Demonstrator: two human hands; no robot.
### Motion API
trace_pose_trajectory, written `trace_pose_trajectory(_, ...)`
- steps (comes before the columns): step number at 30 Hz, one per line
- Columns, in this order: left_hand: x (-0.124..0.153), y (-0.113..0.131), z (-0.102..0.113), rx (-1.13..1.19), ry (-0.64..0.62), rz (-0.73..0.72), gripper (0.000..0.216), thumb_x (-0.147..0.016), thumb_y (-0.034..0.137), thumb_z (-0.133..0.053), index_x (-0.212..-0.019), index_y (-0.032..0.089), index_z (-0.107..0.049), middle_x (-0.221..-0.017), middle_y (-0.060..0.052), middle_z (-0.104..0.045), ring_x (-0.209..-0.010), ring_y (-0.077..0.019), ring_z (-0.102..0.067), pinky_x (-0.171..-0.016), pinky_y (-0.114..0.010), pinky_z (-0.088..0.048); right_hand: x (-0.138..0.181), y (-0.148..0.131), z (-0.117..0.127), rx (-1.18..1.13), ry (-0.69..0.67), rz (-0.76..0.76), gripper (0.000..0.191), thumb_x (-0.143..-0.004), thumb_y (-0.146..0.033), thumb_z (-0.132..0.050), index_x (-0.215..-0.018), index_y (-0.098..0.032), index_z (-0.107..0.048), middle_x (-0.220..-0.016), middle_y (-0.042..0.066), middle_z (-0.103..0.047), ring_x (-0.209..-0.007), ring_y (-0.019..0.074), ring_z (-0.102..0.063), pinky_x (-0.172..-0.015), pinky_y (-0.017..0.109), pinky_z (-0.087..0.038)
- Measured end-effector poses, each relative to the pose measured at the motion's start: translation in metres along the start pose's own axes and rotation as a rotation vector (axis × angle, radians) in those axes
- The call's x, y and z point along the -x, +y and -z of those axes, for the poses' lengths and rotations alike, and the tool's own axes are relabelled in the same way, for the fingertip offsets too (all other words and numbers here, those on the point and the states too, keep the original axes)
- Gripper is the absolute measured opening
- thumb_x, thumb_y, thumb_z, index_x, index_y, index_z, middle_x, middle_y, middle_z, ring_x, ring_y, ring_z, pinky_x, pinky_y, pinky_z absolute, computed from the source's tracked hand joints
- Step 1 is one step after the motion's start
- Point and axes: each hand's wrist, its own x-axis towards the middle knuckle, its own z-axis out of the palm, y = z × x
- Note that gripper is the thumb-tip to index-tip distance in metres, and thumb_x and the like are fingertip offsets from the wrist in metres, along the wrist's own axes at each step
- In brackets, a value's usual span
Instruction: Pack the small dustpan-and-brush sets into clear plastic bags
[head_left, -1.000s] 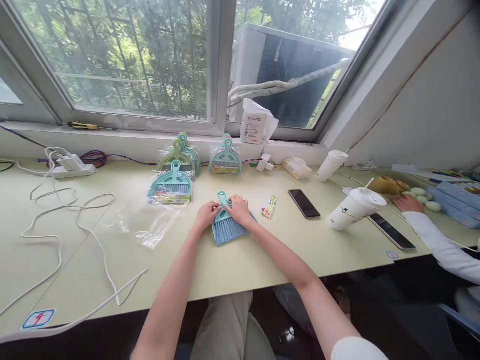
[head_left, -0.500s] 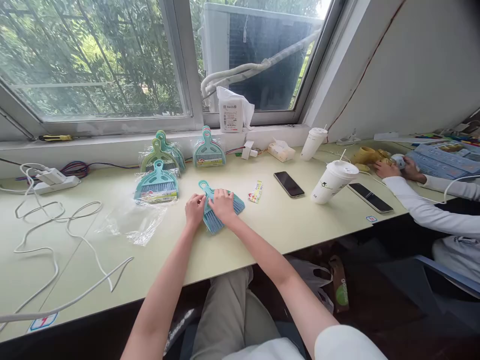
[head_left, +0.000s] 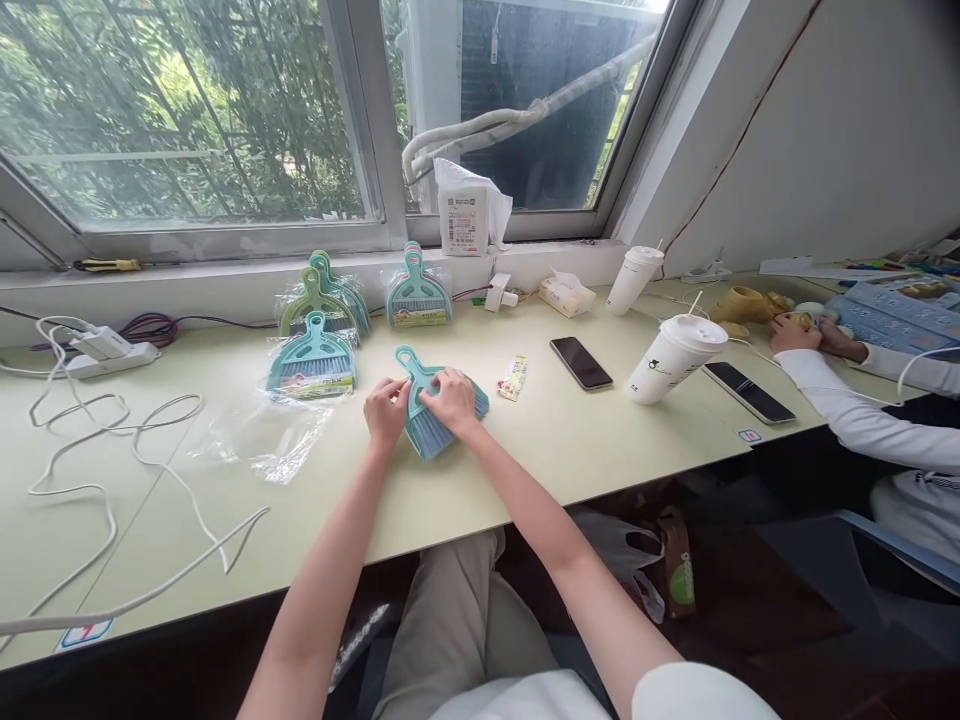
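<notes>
A teal dustpan with a hand brush [head_left: 433, 434] nested in it lies on the table, handle pointing away and to the left. My left hand [head_left: 385, 409] pinches the set at its left edge, just below the handle. Curled over the middle of the brush is my right hand [head_left: 452, 399], gripping it; its thumb is near the left hand's fingertips. The palm hides part of the brush body. A printed label card [head_left: 513, 378] lies flat to the right. To the left is a crumpled clear plastic bag [head_left: 259, 440], with a wrapped dustpan set [head_left: 313, 362] behind it.
More wrapped dustpan sets [head_left: 418, 292] stand along the sill. To the right are a phone [head_left: 580, 363], a large white cup [head_left: 675, 358] and a tissue pack [head_left: 567, 294]. White cables [head_left: 112, 510] sprawl at left. A co-worker's hands [head_left: 799, 333] handle something at far right.
My right hand has gone from lying flatter over the brush to a more curled grip. The dustpan set stays in nearly the same place; the view has shifted slightly.
</notes>
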Motion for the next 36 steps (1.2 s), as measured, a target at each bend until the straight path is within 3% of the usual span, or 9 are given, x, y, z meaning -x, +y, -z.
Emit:
trace_pose_trajectory(4,-0.008,-0.009,0.001,-0.005,-0.099,0.021,0.031,-0.087,0.04,-0.048,-0.091,0.022,-0.073,-0.082,-0.002,-0.067,-0.07,-0.0146,-0.06,-0.064,-0.025,-0.04,-0.009,0.006,0.002,-0.272,-0.018,-0.088,0.016,-0.073,-0.035,-0.059,-0.068,-0.021,-0.051,-0.079,0.001,-0.056,-0.084,0.0181,-0.051,-0.075,0.028,-0.039)
trace_pose_trajectory(9,-0.016,-0.038,0.009,-0.195,-0.187,0.107,0.029,-0.084,0.037,-0.05,-0.085,0.022,-0.074,-0.086,-0.005,-0.069,-0.077,-0.0195,-0.062,-0.069,-0.028,-0.041,-0.023,0.025,0.03,-0.668,-0.055,-0.14,0.021,-0.084,-0.036,-0.039,-0.076,-0.021,-0.052,-0.074,-0.001,-0.055,-0.073,0.0158,-0.052,-0.067,0.026,-0.04)
trace_pose_trajectory(13,-0.018,-0.051,0.018,-0.176,-0.163,0.177,0.031,-0.084,0.04,-0.049,-0.088,0.022,-0.074,-0.089,-0.005,-0.071,-0.079,-0.0199,-0.062,-0.074,-0.029,-0.043,-0.025,0.064,0.051,-0.112,0.147,-0.292,0.018,-0.079,-0.035,-0.052,-0.084,-0.019,-0.058,-0.096,0.009,-0.061,-0.097,0.0239,-0.05,-0.083,0.034,-0.038)
trace_pose_trajectory(15,-0.019,-0.052,0.02,-0.172,-0.206,0.206,0.031,-0.082,0.042,-0.05,-0.087,0.022,-0.073,-0.092,-0.005,-0.071,-0.08,-0.0207,-0.062,-0.075,-0.029,-0.044,-0.023,0.084,0.051,0.148,0.105,-0.367,0.018,-0.079,-0.031,-0.053,-0.088,-0.016,-0.061,-0.103,0.015,-0.061,-0.106,0.0288,-0.047,-0.086,0.038,-0.036)
trace_pose_trajectory(18,-0.02,-0.05,0.02,-0.19,-0.234,0.249,0.037,-0.084,0.047,-0.046,-0.084,0.021,-0.073,-0.096,-0.007,-0.071,-0.084,-0.023,-0.062,-0.076,-0.031,-0.043,-0.017,0.104,0.043,0.328,0.023,-0.427,0.024,-0.082,-0.027,-0.05,-0.096,-0.013,-0.062,-0.107,0.019,-0.06,-0.108,0.0314,-0.046,-0.087,0.042,-0.034)
trace_pose_trajectory(21,-0.021,-0.05,0.019,-0.19,-0.207,0.302,0.044,-0.087,0.05,-0.038,-0.083,0.021,-0.071,-0.095,-0.008,-0.071,-0.087,-0.0245,-0.062,-0.075,-0.033,-0.043,-0.016,0.11,0.038,0.396,0.027,-0.426,0.027,-0.083,-0.028,-0.048,-0.1,-0.012,-0.062,-0.108,0.02,-0.06,-0.106,0.0316,-0.046,-0.087,0.043,-0.031)
trace_pose_trajectory(26,-0.022,-0.051,0.021,-0.12,-0.082,0.398,0.034,-0.086,0.047,-0.043,-0.1,0.022,-0.062,-0.091,-0.005,-0.071,-0.083,-0.0231,-0.063,-0.074,-0.032,-0.043,-0.016,0.106,0.039,0.43,0.052,-0.41,0.03,-0.084,-0.034,-0.048,-0.097,-0.013,-0.064,-0.109,0.019,-0.058,-0.105,0.0317,-0.044,-0.086,0.043,-0.029)
trace_pose_trajectory(32,-0.021,-0.053,0.022,-0.257,-0.115,0.354,0.032,-0.08,0.05,-0.051,-0.067,0.022,-0.059,-0.087,-0.006,-0.068,-0.089,-0.0256,-0.061,-0.078,-0.034,-0.043,-0.012,0.102,0.036,0.434,0.047,-0.418,0.024,-0.08,-0.028,-0.051,-0.094,-0.013,-0.063,-0.106,0.017,-0.06,-0.103,0.0303,-0.045,-0.086,0.042,-0.027)
trace_pose_trajectory(36,-0.02,-0.055,0.021,-0.263,-0.161,0.274,0.036,-0.079,0.053,-0.053,-0.059,0.022,-0.057,-0.087,-0.006,-0.066,-0.093,-0.0247,-0.059,-0.08,-0.032,-0.042,-0.012,0.1,0.041,0.375,0.098,-0.412,0.018,-0.081,-0.025,-0.051,-0.09,-0.015,-0.064,-0.104,0.016,-0.062,-0.104,0.03,-0.046,-0.087,0.042,-0.026)
